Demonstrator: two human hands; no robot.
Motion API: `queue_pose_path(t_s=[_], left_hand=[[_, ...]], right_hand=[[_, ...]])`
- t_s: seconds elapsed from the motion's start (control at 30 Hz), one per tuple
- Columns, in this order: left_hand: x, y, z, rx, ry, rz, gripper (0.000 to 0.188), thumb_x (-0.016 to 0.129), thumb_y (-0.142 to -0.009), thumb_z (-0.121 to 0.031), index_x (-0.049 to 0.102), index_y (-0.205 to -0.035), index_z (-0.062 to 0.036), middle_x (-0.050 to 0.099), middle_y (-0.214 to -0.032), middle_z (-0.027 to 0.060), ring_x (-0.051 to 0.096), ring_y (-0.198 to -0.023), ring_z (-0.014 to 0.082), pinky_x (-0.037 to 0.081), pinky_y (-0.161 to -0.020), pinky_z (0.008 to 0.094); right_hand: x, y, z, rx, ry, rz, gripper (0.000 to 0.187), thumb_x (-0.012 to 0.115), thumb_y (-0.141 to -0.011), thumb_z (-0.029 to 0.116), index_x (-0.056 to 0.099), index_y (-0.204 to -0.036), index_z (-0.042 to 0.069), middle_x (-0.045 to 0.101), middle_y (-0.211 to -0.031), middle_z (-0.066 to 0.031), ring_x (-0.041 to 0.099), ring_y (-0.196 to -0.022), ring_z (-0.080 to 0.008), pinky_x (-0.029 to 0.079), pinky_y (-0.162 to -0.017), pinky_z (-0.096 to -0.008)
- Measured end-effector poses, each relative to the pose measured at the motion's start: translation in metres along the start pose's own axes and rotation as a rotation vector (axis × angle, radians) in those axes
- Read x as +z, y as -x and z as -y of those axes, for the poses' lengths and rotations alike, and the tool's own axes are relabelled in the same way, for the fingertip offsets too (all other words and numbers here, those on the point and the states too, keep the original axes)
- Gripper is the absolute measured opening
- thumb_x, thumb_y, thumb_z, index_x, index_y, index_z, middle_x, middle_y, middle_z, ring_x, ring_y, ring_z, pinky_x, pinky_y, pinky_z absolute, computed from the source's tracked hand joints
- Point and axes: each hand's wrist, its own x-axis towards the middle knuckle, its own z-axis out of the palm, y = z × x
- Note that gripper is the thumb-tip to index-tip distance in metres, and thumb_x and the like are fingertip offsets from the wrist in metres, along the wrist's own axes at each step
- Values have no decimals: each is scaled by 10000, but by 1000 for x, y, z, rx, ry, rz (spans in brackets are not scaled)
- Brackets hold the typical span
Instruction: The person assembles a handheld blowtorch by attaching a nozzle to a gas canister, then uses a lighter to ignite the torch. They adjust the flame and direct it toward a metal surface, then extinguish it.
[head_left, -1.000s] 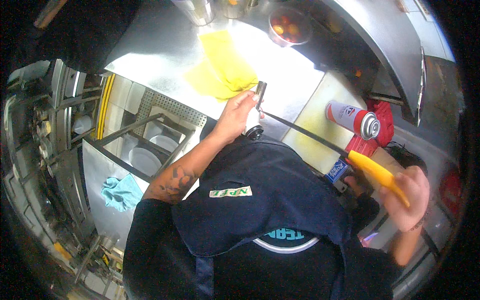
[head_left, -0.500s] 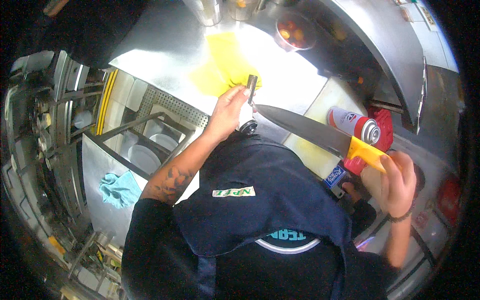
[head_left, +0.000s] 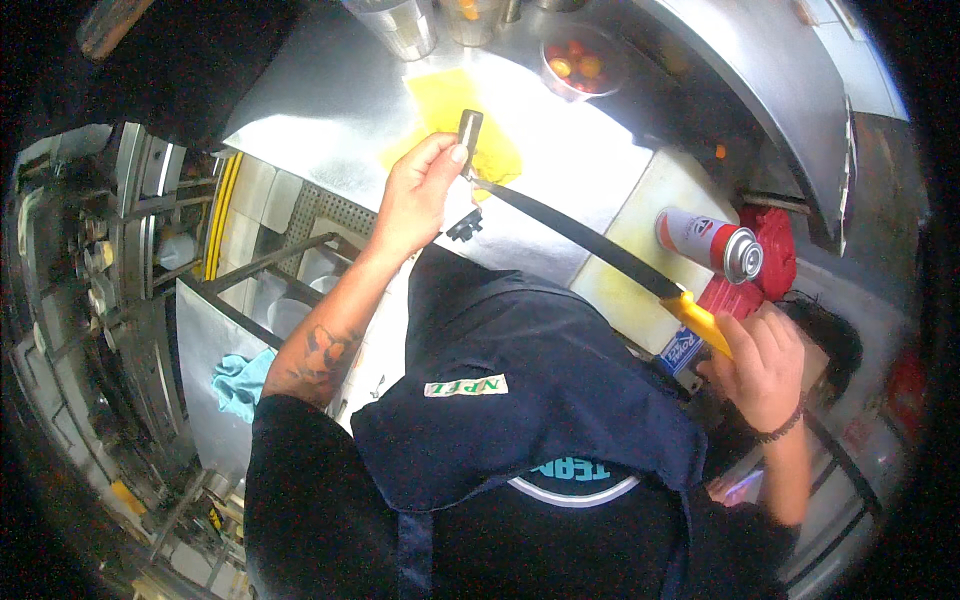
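Note:
My left hand (head_left: 425, 190) is closed on a gas torch head (head_left: 470, 128), its metal tube pointing up past the thumb and a black ribbed knob below the fingers. In my right hand (head_left: 762, 365) is a large kitchen knife (head_left: 590, 236), gripped by its yellow handle. The blade slants up to the left, and its tip meets the torch head just below the thumb; whether it touches is too small to tell. Behind my left hand a yellow cloth (head_left: 440, 98) lies on the steel counter (head_left: 300, 140).
On the pale cutting board (head_left: 640, 225) at right lies a white and red gas canister (head_left: 705, 243), beside a red object (head_left: 768, 240). A clear tub of tomatoes (head_left: 580, 75) and metal containers (head_left: 400, 30) stand at the back. A light blue cloth (head_left: 240, 385) is at left.
Both hands have shifted left, the left one also upward, still holding the torch head and knife. The knife has turned from showing its broad side to more edge-on.

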Motion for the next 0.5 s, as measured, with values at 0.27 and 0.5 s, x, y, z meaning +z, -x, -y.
queue_pose_path(t_s=[0.27, 0.5], left_hand=[[-1, 0, -4, 97, -101, -24, 237, 572, -1018, -199, 646, -1117, 3, 605, -896, -14, 524, -829, 57, 439, -760, 236], [-3, 4, 6, 116, -99, -55, 228, 574, -1017, -199, 642, -1103, 1, 577, -831, -26, 495, -740, 49, 419, -682, 219]], right_hand=[[10, -2, 11, 545, -1033, 275, 378, 683, -848, 148, 602, -1193, 18, 629, -947, -155, 646, -908, -300, 499, -836, -357], [42, 2, 5, 522, -534, 100, 299, 718, -870, 144, 643, -1132, 22, 608, -863, -96, 605, -813, -243, 486, -738, -371]])
